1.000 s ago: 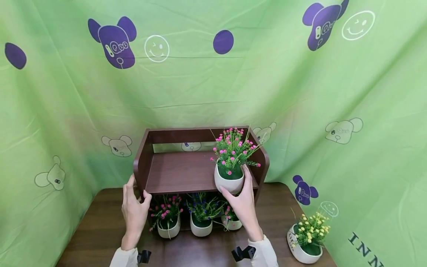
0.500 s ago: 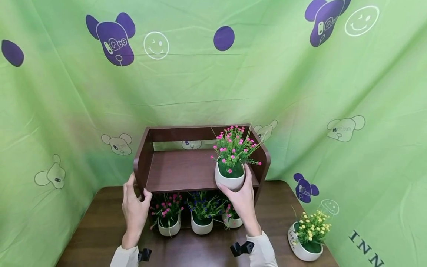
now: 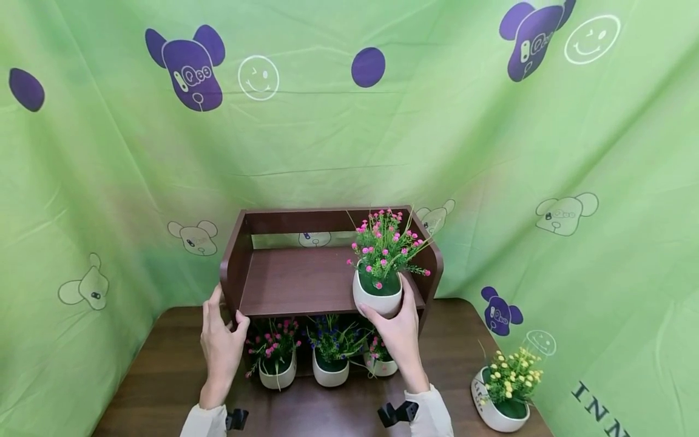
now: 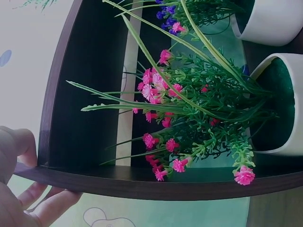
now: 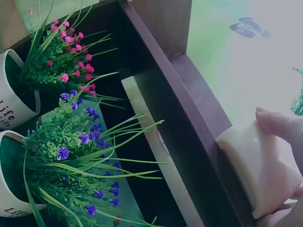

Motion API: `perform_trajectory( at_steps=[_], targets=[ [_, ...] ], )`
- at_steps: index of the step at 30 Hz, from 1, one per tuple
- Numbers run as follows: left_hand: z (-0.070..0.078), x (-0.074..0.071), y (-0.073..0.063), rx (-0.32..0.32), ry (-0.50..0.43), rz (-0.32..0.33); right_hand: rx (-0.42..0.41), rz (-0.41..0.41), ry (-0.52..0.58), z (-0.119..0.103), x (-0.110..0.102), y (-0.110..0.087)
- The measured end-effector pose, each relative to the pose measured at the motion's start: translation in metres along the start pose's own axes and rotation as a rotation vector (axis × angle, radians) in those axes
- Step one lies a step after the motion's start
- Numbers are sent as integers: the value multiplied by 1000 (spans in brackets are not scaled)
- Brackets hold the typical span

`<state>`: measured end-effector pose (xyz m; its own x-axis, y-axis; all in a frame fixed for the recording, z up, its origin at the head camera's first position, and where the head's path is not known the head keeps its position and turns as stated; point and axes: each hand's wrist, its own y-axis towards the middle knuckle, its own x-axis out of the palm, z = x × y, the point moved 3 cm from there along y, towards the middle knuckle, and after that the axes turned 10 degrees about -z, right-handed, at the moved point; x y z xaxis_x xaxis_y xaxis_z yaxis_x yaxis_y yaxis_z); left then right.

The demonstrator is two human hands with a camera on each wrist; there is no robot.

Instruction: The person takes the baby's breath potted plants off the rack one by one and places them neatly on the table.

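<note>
My right hand (image 3: 397, 331) holds a white flowerpot (image 3: 377, 298) of pink artificial flowers, thumb in front and fingers round its right side. This pot is at the front right of the upper board of a dark brown two-tier shelf (image 3: 297, 279). In the right wrist view its base (image 5: 239, 175) meets the board's front edge; whether it bears weight there I cannot tell. My left hand (image 3: 221, 346) grips the shelf's left side panel near the upper board. In the left wrist view the thumb (image 4: 26, 146) lies inside the panel and the fingers (image 4: 57, 208) outside.
Under the upper board stand a pink-flowered pot (image 3: 277, 376), a blue-flowered pot (image 3: 330, 373) and another pink-flowered pot (image 3: 380, 366), partly behind my right hand. A yellow-flowered pot (image 3: 499, 416) stands on the wooden table (image 3: 164, 370) at right. Green printed cloth (image 3: 306, 139) hangs behind.
</note>
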<state>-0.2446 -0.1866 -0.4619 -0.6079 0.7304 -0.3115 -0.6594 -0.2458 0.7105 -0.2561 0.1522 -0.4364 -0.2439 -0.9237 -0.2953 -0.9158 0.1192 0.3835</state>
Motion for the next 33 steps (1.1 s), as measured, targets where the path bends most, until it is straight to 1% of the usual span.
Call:
perform_trajectory(
  at_steps=[6, 20, 30, 33],
  targets=[
    [-1, 0, 1, 7, 6, 6, -33, 21, -28, -1, -2, -4],
    [1, 0, 1, 11, 9, 11, -71, 65, -3, -6, -14, -19],
    [0, 1, 0, 9, 8, 12, -83, 58, 75, -6, -26, -38],
    [-1, 0, -1, -4, 1, 11, -83, 60, 101, -6, -28, -44]
  ],
)
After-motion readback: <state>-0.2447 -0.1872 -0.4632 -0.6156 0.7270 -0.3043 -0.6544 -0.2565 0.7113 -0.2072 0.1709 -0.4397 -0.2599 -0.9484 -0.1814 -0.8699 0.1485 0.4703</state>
